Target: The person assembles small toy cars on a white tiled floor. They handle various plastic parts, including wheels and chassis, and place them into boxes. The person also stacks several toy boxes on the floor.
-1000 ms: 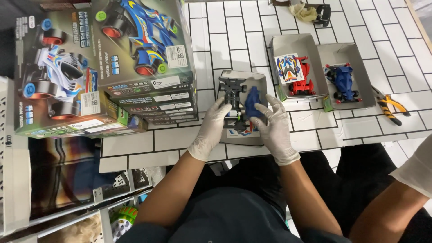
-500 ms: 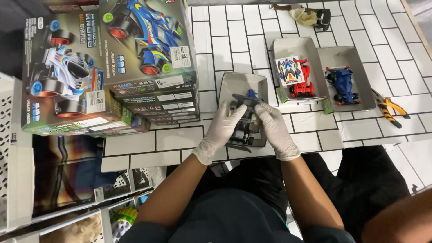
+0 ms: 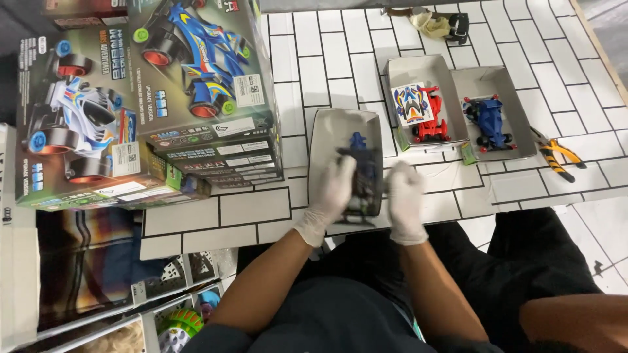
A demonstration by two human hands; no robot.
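Both gloved hands, left hand [image 3: 332,189] and right hand [image 3: 404,199], fingers grasping the dark car chassis [image 3: 363,173] over the grey tray [image 3: 327,134]; body shell not yet fitted, unlike finished blue car [image 3: 489,124] right of it.

Toy-car assembly workshop, stacked kit boxes [image 3: 196,85], pliers [image 3: 556,153], tiled floor [image 3: 327,65]
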